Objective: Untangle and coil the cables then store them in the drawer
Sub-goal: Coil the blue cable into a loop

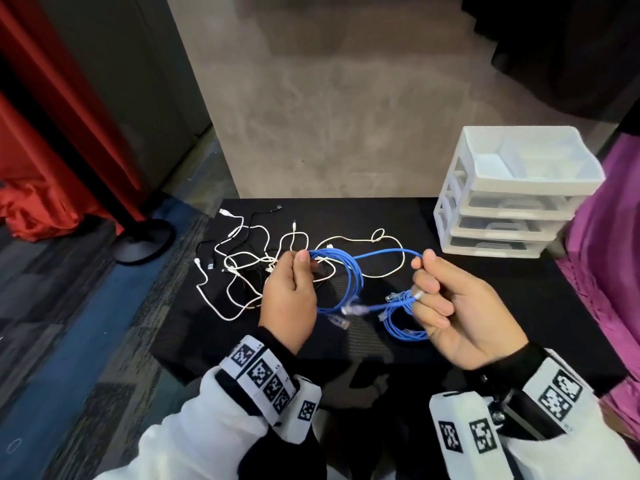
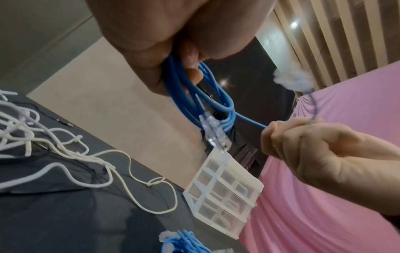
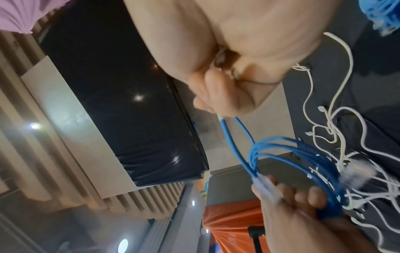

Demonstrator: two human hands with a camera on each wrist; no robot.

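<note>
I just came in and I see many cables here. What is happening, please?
A person is coiling a blue Ethernet cable above the black table. The left hand holds the loops; the right hand pinches the free strand. Another blue coil lies finished. White cables remain tangled, and the drawer unit is shut.

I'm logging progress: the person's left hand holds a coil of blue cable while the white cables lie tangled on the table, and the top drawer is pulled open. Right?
Not quite: all the drawers are closed, as the head view shows. The left hand does hold the blue cable coil, and the white cables lie tangled on the table.
</note>
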